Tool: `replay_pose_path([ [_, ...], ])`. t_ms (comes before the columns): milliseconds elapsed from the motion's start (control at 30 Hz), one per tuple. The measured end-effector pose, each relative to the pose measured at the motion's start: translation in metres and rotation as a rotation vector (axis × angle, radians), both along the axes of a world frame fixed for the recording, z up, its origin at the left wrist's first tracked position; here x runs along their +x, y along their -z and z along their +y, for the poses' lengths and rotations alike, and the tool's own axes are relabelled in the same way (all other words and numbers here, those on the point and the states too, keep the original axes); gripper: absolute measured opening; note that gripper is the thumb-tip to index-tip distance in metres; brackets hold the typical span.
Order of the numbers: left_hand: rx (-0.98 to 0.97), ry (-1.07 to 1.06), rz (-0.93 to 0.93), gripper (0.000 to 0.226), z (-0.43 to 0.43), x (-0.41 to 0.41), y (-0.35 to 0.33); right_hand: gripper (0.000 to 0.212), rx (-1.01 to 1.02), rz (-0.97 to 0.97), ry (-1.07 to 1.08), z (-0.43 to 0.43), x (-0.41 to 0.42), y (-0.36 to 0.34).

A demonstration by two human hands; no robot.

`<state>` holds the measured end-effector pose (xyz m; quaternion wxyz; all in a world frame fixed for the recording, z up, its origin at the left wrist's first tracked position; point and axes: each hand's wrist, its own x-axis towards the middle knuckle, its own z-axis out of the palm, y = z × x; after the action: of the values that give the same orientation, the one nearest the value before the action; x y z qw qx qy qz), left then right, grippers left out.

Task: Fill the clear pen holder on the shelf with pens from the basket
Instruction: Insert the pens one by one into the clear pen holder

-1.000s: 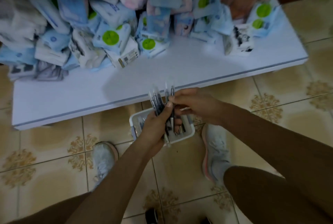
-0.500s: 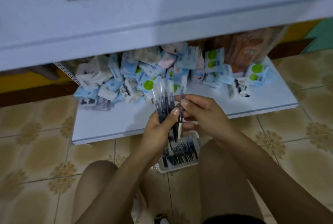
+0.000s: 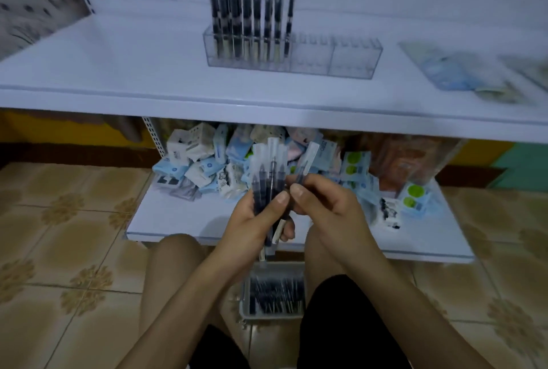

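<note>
Dark pens (image 3: 262, 181), white shelf (image 3: 133, 57), beige floor tiles (image 3: 59, 250) patterned with brown floral medallions.

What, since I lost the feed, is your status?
Left grip holds pen bunch. Right grip pinches one pen. Holder left section stocked, rest empty. Nothing blocking.

The clear pen holder (image 3: 350, 57) is being carried upright by the upper shelf (image 3: 133, 72), and only its left part is being occupied by a row of dark pens (image 3: 252, 21) standing on end. A bundle of pens (image 3: 268, 181) with clear caps is being gripped, caps up, in the left hand (image 3: 255, 220). Just beside it, a single pen (image 3: 305, 164) is being pinched by the right hand (image 3: 323, 211). Loose pens (image 3: 275, 291) are being held by the grey basket (image 3: 243, 294) on the floor.
</note>
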<state>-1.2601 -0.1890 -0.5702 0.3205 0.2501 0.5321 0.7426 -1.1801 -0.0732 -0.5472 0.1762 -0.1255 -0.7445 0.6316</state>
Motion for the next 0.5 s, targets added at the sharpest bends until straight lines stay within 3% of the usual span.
replay_pose_path([
  [200, 0.085, -0.105, 0.107, 0.040, 0.016, 0.003, -0.042, 0.017, 0.025, 0.197, -0.025, 0.004, -0.001, -0.046],
  [500, 0.075, -0.201, 0.299, 0.026, 0.035, -0.033, -0.124, 0.016, -0.006, 0.272, 0.075, 0.015, -0.041, -0.117],
])
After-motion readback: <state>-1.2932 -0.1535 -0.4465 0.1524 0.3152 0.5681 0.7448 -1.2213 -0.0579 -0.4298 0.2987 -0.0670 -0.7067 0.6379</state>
